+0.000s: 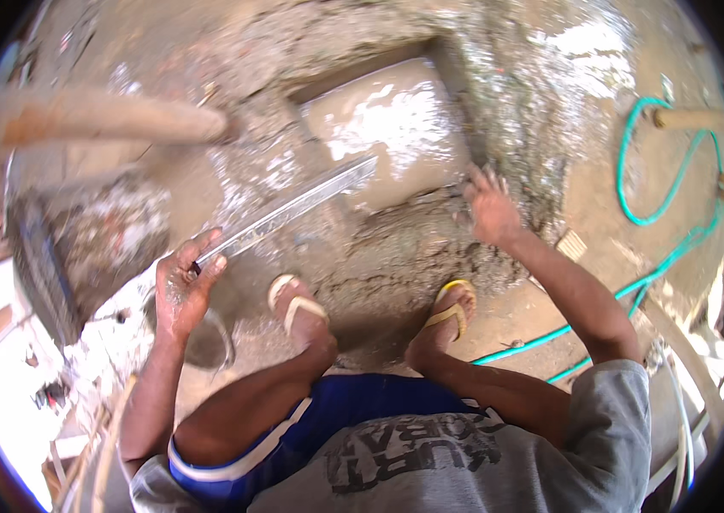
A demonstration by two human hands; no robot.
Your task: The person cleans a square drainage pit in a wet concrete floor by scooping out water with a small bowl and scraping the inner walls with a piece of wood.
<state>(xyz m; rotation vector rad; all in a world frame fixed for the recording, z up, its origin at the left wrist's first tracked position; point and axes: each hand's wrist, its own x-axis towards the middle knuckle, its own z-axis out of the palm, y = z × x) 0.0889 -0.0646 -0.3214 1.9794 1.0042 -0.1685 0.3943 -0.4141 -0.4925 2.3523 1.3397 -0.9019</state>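
Note:
My left hand (180, 289) is closed round the near end of a long, straight metal bar (293, 203), greyish and wet. The bar slants up and to the right, its far end over a rectangular pit (328, 184) filled with muddy, shining water (362, 141). At the pit's right near corner is my right hand (492, 209), its fingers spread and slightly blurred, with nothing visible in them. Whether those fingertips touch the mud rim cannot be made out.
My sandalled feet stand on wet mud before the pit. A round container (210, 342) sits below my left forearm. Thick posts rise at the left (114, 118) and right (695, 120). A green hose (618, 293) winds along the right; a dark board (45, 272) stands at left.

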